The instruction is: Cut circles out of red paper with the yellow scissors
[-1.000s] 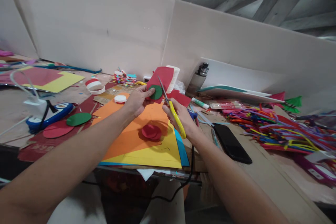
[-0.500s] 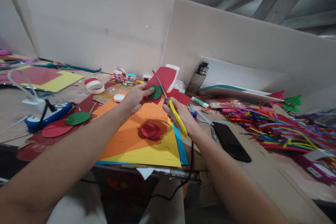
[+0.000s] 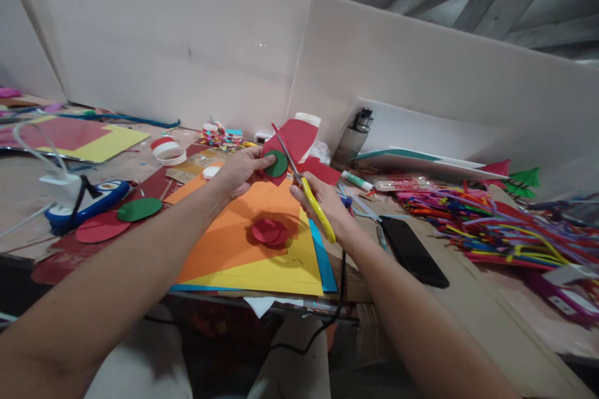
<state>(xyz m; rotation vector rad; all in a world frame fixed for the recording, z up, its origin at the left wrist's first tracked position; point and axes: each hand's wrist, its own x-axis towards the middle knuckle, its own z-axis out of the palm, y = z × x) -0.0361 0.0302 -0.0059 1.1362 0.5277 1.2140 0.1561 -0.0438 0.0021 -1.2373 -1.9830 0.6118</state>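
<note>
Between thumb and fingers, my left hand [image 3: 246, 171] pinches a green paper circle [image 3: 276, 164] laid against a sheet of red paper [image 3: 299, 138]. My right hand [image 3: 322, 196] is closed around the yellow handles of a pair of scissors [image 3: 317, 209]. The scissor blades point up and left across the red paper, just beside the green circle's right edge. Below the hands, small red paper circles [image 3: 269, 232] lie overlapped on orange paper [image 3: 224, 243], which rests on a yellow sheet [image 3: 262, 279]. Another red paper piece [image 3: 319, 169] sits behind my right hand.
To the left lie a larger green circle [image 3: 139, 209], a red circle [image 3: 103, 226] and a blue-and-white device [image 3: 88, 204]. On the right are a black phone [image 3: 412, 251], a glue stick [image 3: 357, 181] and a heap of pipe cleaners [image 3: 491, 224]. A bottle [image 3: 353, 137] stands at the back.
Both hands, the paper and the scissors hold nearly the same place. The view has shifted very slightly.
</note>
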